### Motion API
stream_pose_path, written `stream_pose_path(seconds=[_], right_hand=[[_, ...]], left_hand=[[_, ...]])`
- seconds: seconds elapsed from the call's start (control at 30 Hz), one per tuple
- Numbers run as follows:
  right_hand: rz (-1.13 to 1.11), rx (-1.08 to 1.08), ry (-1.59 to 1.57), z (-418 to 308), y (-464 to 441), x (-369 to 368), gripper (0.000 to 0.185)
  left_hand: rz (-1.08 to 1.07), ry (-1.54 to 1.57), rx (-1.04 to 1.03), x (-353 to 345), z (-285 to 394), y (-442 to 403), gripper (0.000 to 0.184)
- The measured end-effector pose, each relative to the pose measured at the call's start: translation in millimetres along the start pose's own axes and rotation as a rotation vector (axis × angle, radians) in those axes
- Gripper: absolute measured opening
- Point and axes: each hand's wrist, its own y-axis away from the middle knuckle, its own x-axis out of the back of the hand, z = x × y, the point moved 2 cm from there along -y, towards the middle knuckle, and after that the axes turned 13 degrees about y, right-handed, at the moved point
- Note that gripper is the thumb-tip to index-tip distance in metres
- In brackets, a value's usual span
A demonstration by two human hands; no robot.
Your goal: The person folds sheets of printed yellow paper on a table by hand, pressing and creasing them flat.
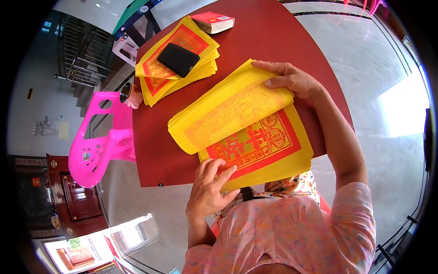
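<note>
A stack of yellow joss paper with red and gold printing lies at the near edge of the table. Its upper sheets are folded back, showing their plain side with the print faint through it. My right hand grips these lifted sheets at their far right corner, thumb on top. On the near left of the stack, my left hand rests with its fingers spread on the printed top sheet.
On the red table a second yellow paper stack carries a black phone. Near it lie a thick red book and a pinkish cup. A pink plastic chair stands at the table's left side.
</note>
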Motion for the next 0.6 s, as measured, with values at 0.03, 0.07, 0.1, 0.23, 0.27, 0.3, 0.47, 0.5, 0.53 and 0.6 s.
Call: stream_pose_path(seconds=[0.03, 0.07, 0.1, 0.23, 0.27, 0.3, 0.47, 0.5, 0.53, 0.6], right_hand=[[-0.001, 0.000, -0.002, 0.4, -0.1, 0.2, 0.053], [-0.008, -0.008, -0.015, 0.5, -0.3, 0.5, 0.052], [-0.015, -0.015, -0.027, 0.5, -0.3, 0.8, 0.051], [-0.024, -0.027, -0.030, 0.0, -0.6, 1.0, 0.052], [-0.030, -0.028, -0.026, 0.7, -1.2, 1.8, 0.052], [-0.034, -0.030, -0.022, 1.0, -1.5, 2.1, 0.051], [-0.011, -0.033, -0.006, -0.4, -0.6, 0.8, 0.050], [-0.010, -0.030, -0.008, 0.0, -0.7, 0.9, 0.050], [-0.010, -0.031, -0.008, 0.4, -0.7, 1.1, 0.050], [-0.018, -0.029, -0.002, 0.8, -1.2, 1.7, 0.049]], left_hand=[[0.015, 0.007, -0.004, -0.6, 0.3, -0.6, 0.056], [0.014, 0.006, -0.003, -1.7, 1.3, -1.1, 0.056], [0.023, -0.014, -0.001, -2.7, 2.7, -1.9, 0.055], [0.036, -0.047, 0.001, -4.4, 4.4, -3.3, 0.052], [0.037, -0.048, 0.000, -4.3, 4.2, -3.6, 0.052], [0.036, -0.046, -0.001, -4.2, 3.9, -3.7, 0.053], [0.011, -0.043, -0.007, -5.2, -0.1, -2.3, 0.053], [0.029, -0.059, -0.017, -5.2, 1.5, -3.4, 0.053], [0.048, -0.076, -0.026, -5.3, 3.2, -4.2, 0.053], [0.058, -0.096, -0.026, -7.3, 5.9, -5.3, 0.052]])
